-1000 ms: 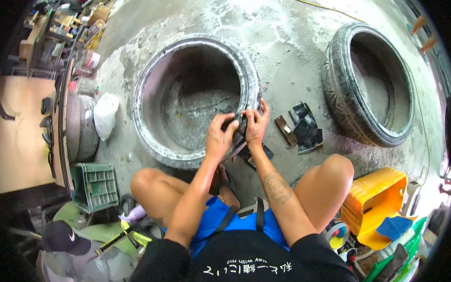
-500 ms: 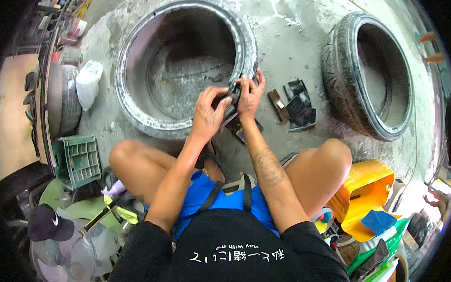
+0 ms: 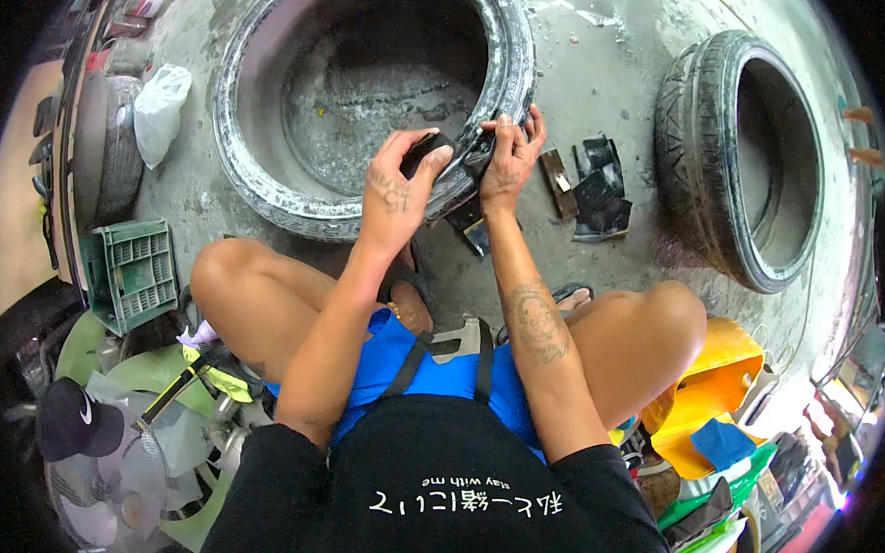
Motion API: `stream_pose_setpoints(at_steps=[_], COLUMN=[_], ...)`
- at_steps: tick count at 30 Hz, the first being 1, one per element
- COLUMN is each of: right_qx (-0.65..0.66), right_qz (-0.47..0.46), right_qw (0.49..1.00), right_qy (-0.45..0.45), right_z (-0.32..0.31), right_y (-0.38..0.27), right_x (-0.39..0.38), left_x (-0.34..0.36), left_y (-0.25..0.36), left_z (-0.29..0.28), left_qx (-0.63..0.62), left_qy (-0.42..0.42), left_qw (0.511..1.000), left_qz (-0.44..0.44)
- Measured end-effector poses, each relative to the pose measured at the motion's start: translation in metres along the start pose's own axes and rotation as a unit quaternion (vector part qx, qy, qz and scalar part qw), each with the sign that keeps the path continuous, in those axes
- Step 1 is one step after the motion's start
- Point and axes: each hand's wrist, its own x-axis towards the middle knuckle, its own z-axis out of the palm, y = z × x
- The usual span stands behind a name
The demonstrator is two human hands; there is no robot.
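Observation:
A large worn tyre lies on its side on the concrete in front of me, its rim whitened with dust. My left hand is closed, pinching a small black piece between thumb and fingers above the tyre's near edge. Just right of it, my right hand grips the near right rim, fingers curled over its outer side. A dark patch shows under its thumb; I cannot tell whether that is a separate piece. Beside the right hand lie a brown block and several flat black pieces.
Another tyre stands at the right. At the left are a white plastic bag, a green crate and a black cap over a fan. A yellow container sits by my right knee. Another person's fingers show at the far right.
My left hand has moved away from the right hand and now lifts the black piece clear of the rim. The right hand stays on the tyre. The whole view has shifted slightly.

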Motion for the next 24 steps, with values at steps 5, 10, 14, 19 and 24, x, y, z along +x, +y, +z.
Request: stream_pose_setpoints(at_steps=[5, 10, 14, 19, 24], right_qx=[0.003, -0.006, -0.010, -0.015, -0.010], right_qz=[-0.006, -0.011, -0.026, -0.024, -0.009], right_qw=[1.000, 1.000, 1.000, 0.999, 1.000], right_qy=[-0.019, -0.003, -0.009, -0.015, 0.006], right_z=[0.004, 0.002, 0.002, 0.003, 0.003], right_y=[-0.007, -0.002, -0.002, -0.008, -0.001], right_x=[0.000, 0.009, 0.001, 0.001, 0.004], left_x=[0.006, 0.000, 0.010, 0.010, 0.007], left_y=[0.000, 0.002, -0.004, 0.000, -0.004], left_z=[0.022, 0.021, 0.022, 0.017, -0.001], left_qx=[0.050, 0.045, 0.040, 0.065, 0.020], left_qy=[0.005, -0.017, -0.001, -0.024, -0.005], left_qw=[0.997, 0.997, 0.995, 0.996, 1.000], left_qz=[0.057, 0.066, 0.094, 0.057, 0.015])
